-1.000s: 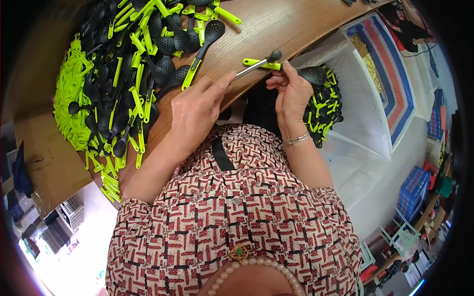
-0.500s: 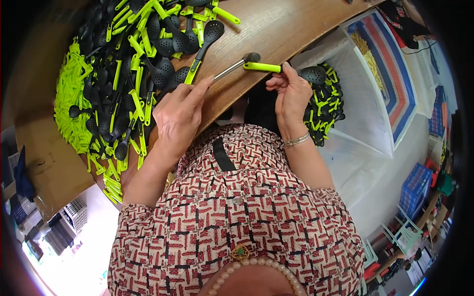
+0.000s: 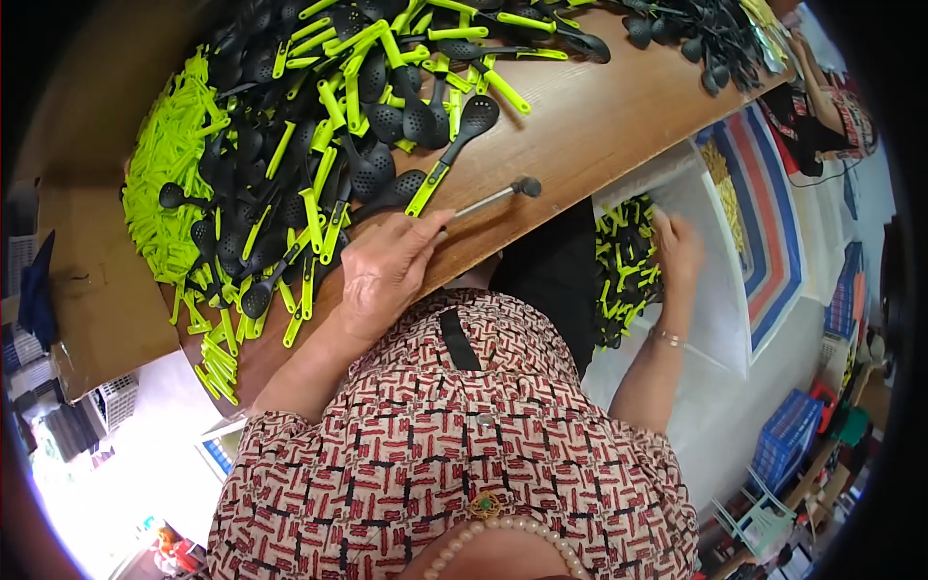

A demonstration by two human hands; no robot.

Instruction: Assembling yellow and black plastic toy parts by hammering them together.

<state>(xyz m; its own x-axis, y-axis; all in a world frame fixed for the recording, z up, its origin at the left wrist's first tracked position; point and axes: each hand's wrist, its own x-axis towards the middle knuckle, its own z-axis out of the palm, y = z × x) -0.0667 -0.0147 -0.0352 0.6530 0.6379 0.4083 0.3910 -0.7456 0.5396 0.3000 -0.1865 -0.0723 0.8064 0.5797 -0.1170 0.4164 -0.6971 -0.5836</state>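
Note:
My left hand [image 3: 385, 273] is closed around a small hammer [image 3: 488, 200] with a thin metal shaft and a dark head, held over the table edge. Just beyond it lies a black slotted spoon [image 3: 454, 155] with a lime-green handle. My right hand [image 3: 680, 246] is over a white bag, beside a heap of black and green spoons [image 3: 628, 280]; its fingers are smeared by motion, and I cannot make out anything in them. A large pile of black slotted spoons [image 3: 372, 169] with green handles covers the table's left side.
Loose green handle pieces [image 3: 169, 184] are heaped on the left of the wooden table [image 3: 580, 126], near a cardboard box [image 3: 106, 300]. More black spoon heads [image 3: 706, 43] lie at the far right, near another person [image 3: 841, 111]. The white bag [image 3: 715, 309] spreads on the right.
My right hand has moved right and down from the table edge to the bag, and the green-handled slotted spoon it held is no longer seen there. My left hand keeps the hammer.

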